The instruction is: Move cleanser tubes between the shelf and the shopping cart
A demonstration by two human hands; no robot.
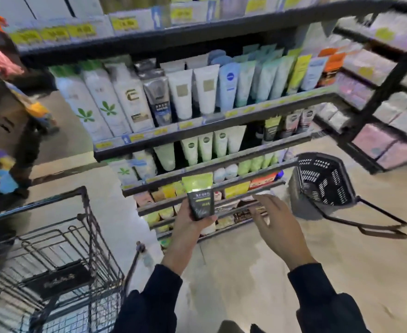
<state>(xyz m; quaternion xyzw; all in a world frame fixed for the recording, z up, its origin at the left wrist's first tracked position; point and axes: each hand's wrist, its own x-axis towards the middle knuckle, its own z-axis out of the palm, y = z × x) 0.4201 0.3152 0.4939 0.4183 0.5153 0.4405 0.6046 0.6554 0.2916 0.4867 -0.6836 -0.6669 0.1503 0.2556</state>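
Store aisle, pale floor (257, 272); one wire cart (53, 260), one black basket (322, 181); left hand (193, 217) grips one green-black cleanser tube (199, 198), right hand (277, 227) spread, apparently empty.

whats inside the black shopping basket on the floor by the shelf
Nothing shows inside the black basket: only its slotted bottom and far wall. The near rim hides a strip of the bottom.

Little is legible. A white box (131, 99) near the left end of the upper shelf (221, 121) bears a large gold "E". The yellow price tags (125, 22) and the print on the black-and-green tube (199, 198) are too blurred to read.
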